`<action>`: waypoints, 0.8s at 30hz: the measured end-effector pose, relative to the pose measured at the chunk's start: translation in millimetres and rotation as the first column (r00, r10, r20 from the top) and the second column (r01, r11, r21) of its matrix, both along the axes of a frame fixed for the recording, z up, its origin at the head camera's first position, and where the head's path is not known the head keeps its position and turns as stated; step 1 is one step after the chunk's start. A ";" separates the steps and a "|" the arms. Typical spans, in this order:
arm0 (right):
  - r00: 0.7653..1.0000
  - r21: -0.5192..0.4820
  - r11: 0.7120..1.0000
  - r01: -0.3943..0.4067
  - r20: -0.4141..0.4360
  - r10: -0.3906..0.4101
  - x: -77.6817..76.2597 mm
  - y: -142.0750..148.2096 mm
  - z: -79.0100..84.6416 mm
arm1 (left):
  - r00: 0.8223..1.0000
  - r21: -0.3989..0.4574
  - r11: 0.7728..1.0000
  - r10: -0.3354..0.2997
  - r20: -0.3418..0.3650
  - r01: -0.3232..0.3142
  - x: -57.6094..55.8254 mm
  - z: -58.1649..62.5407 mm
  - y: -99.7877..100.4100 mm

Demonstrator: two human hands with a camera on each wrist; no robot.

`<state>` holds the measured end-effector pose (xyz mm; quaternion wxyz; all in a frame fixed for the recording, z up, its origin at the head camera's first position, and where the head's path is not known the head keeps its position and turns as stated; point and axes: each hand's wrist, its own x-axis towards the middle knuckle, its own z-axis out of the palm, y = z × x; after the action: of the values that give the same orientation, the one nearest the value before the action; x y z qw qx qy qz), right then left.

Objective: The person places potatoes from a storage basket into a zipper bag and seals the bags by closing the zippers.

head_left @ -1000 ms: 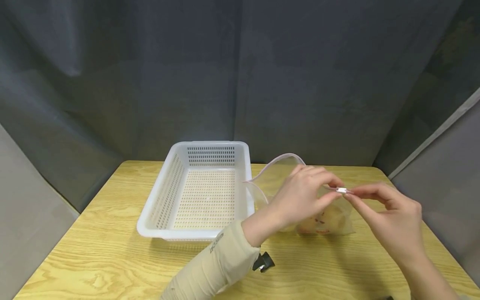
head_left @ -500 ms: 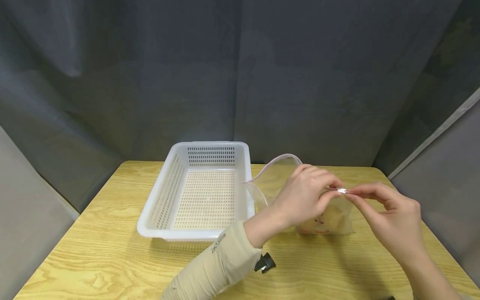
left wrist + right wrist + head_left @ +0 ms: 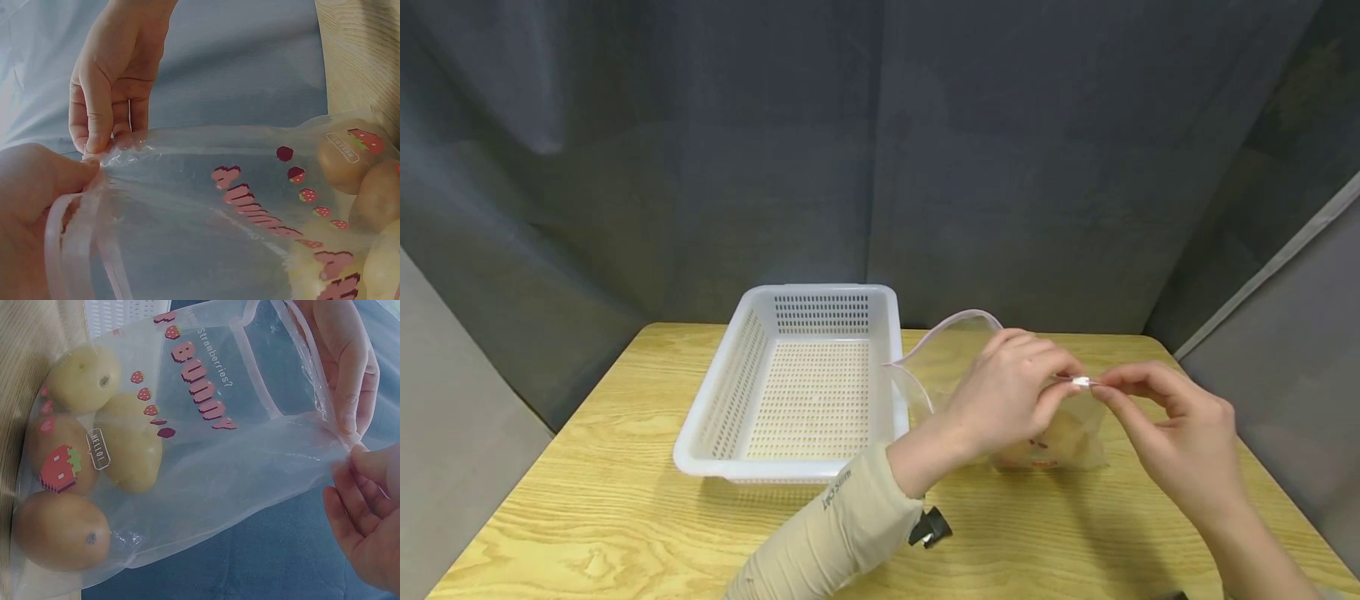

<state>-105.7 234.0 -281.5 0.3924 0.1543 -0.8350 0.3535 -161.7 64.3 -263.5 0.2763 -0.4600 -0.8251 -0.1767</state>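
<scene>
A translucent zip bag (image 3: 269, 450) with pink "Bunny" lettering and strawberry prints stands on the table, right of the basket. Several round yellow and brown fruits (image 3: 61, 531) lie at its bottom. Its pink-edged mouth (image 3: 958, 317) gapes at the left end. My left hand (image 3: 1011, 387) pinches the top edge just left of a small white zip slider (image 3: 1081, 382). Right beside the slider, my right hand (image 3: 1183, 429) pinches the bag's right top corner between thumb and forefinger. Both sets of fingertips nearly meet in the left wrist view. My left hand hides part of the bag in the head view.
A white perforated plastic basket (image 3: 700, 433) stands on the wooden table (image 3: 587, 533) to the left of the bag, with nothing inside. Below my left sleeve (image 3: 842, 533) shows a small black piece (image 3: 931, 527). Dark grey curtains (image 3: 1000, 167) enclose the back and sides.
Both hands keep their pinch on the bag's top edge and have barely shifted. The slider stays between them at nearly the same spot.
</scene>
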 end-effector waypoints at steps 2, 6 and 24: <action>1.000 0.000 1.000 -0.003 -0.009 0.003 -0.6 -1.0 -0.3 | 1.000 0.004 1.000 -0.002 -0.003 0.002 -0.2 -0.1 -0.5; 1.000 -0.003 1.000 -0.011 -0.021 0.011 -1.4 -3.0 -0.1 | 1.000 0.022 1.000 -0.018 -0.004 0.018 -0.7 -0.6 -1.6; 0.999 0.023 1.000 -0.005 -0.040 0.006 -2.0 0.7 1.9 | 0.998 0.088 0.995 -0.055 0.016 0.053 -5.2 -4.1 -5.7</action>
<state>-107.8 234.7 -279.6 0.4064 0.1684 -0.8305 0.3418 -166.9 58.6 -267.7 0.2837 -0.4681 -0.8063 -0.2244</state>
